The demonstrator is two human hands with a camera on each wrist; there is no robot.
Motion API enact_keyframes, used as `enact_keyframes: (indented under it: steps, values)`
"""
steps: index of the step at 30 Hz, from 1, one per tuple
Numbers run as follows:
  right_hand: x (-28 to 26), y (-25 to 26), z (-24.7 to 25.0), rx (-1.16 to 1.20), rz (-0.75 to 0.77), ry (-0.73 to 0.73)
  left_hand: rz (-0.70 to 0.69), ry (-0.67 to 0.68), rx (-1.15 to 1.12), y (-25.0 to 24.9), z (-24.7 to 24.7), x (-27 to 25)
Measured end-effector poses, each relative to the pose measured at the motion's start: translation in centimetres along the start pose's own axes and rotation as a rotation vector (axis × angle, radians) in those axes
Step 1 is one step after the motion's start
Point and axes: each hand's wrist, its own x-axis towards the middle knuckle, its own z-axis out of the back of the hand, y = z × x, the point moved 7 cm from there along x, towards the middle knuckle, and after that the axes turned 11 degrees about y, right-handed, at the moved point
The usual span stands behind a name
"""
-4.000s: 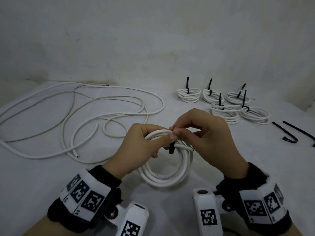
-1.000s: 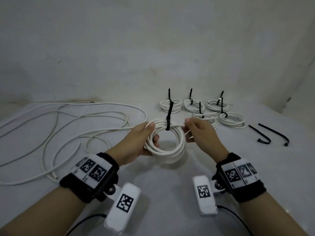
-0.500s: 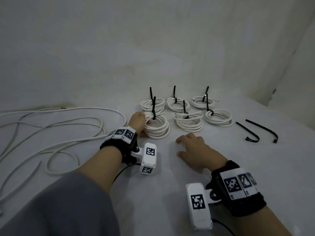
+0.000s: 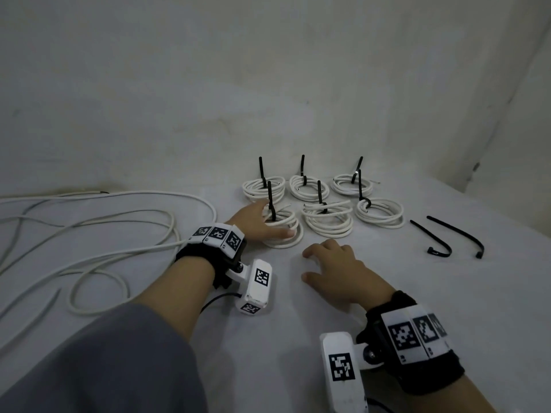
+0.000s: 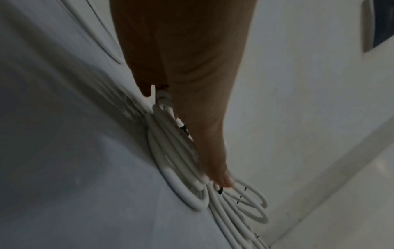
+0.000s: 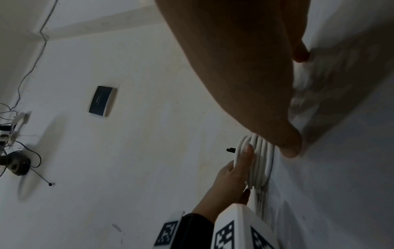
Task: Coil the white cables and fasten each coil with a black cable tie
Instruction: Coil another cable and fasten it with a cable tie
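White table surface, loose uncoiled cables sprawled at left, running off frame. Six tied coils sit in two rows near the far wall. Left hand lies over the front-left coil, fingers straight, thumb along its near rim; its far fingertips are hidden. Right hand rests palm-down on the table, fingers loosely bent, holding nothing. Two spare black cable ties lie at right. Left wrist view is blurred.

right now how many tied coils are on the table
6. Back row: left, middle, right. Front row: left one under the left hand, middle, right. None seem hidden.
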Motion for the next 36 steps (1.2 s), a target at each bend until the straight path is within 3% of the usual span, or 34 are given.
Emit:
enact_keyframes:
  steps: [10,15,18,22,28,32,36]
  values:
    - [0.3,-0.2,-0.2,-0.012,0.014,-0.006,0.020,0.042,0.100,-1.1,0.5,0.3]
    - [0.1,0.0,-0.2,0.000,0.014,-0.009,-0.053,-0.100,0.018,-1.6,2.4,-2.0]
    - [0.1,0.4,0.1,0.049,0.021,-0.030,-0.057,-0.178,0.077,-1.0,4.3,-4.3]
    - [-0.2,1.4,0.7,0.158,0.071,-0.085,0.061,-0.181,0.210,2.3,7.6,-8.3]
    - [-0.4,3.1,0.6,0.258,0.133,-0.125,0.396,-0.123,0.416,10.2,11.5,-15.2]
    - [-0.2,5.0,0.4,0.263,0.189,-0.156,0.389,-0.057,0.413,12.3,11.1,-17.6]
    - [0.0,8.1,0.8,0.226,0.274,-0.151,0.358,-0.102,0.456,12.2,11.5,-18.0]
